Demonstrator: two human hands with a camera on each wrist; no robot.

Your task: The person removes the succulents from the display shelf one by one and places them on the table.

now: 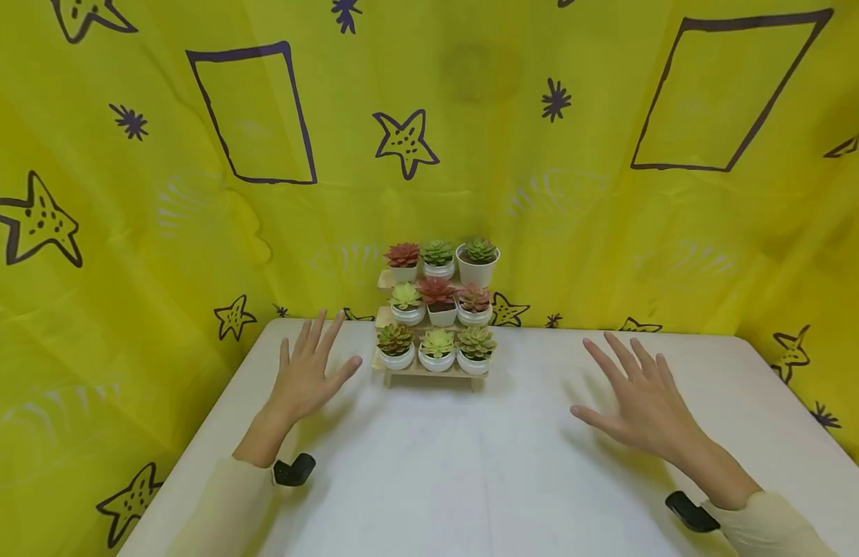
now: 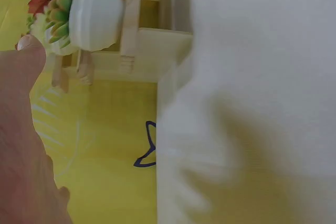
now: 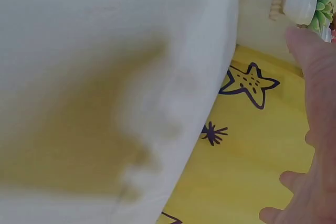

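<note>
Plant stand (image 1: 384,316) is pale wood, three stepped tiers, three white-potted succulents per tier, sitting at the far edge of the white tabletop (image 1: 429,464), left of its middle. Top row: red rosette (image 1: 403,254) in a squarish pot, green rosette (image 1: 438,252) in a round pot, another green in a taller, wider tapered pot (image 1: 477,272). Middle row: yellow-green (image 1: 405,296), red in a square pot (image 1: 442,316), pinkish red in a round pot. Bottom row: green with reddish tips (image 1: 395,339), yellow-green, dull green with pinkish tints, all in round pots; left wrist view shows faint ribs on one. Graphics on the yellow curtain (image 1: 471,209) are drawn shapes: dark starfish, spiky bursts, two outlined rectangles, pale shell-like prints. Left hand (image 1: 306,383) is just beside the stand's left side, fingers spread, grasping nothing, thumb toward the bottom tier. Right hand (image 1: 641,406) is likewise spread and released, well apart on the right. Both are raised, shadows on the tabletop. Tabletop's back edge runs along the curtain, rounded corners both ends; wide stretch between stand and right hand, more in front of the stand between the forearms.
</note>
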